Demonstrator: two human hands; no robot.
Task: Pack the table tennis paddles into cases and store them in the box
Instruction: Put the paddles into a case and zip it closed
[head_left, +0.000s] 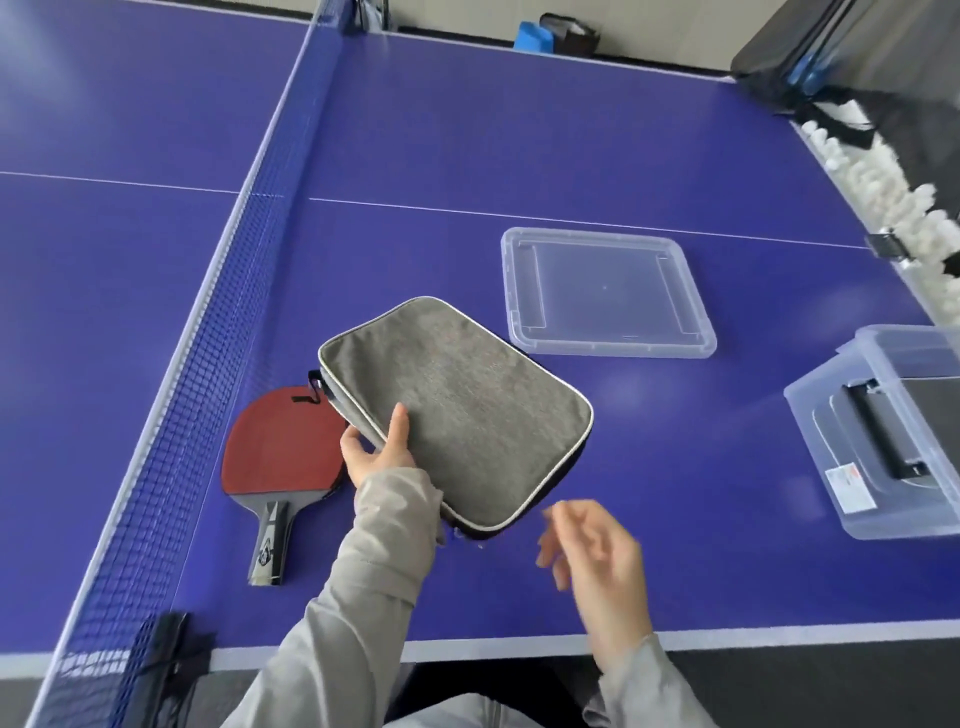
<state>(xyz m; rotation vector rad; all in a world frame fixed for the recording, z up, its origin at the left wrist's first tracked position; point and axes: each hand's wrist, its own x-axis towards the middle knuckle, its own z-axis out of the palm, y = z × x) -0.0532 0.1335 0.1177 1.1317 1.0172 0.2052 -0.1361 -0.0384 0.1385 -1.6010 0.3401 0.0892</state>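
Head view: blue table (519, 130), net (208, 338) on your left. Clear box (831, 499) at the right edge, a dark item inside. Its lid (613, 349) lies flat mid-table. Grey case (467, 405), tilted, gripped at its left edge by your left hand (376, 452). Red paddle (275, 441) flat beside the net. Your right hand (597, 551), blurred, fingers loose, holds nothing.
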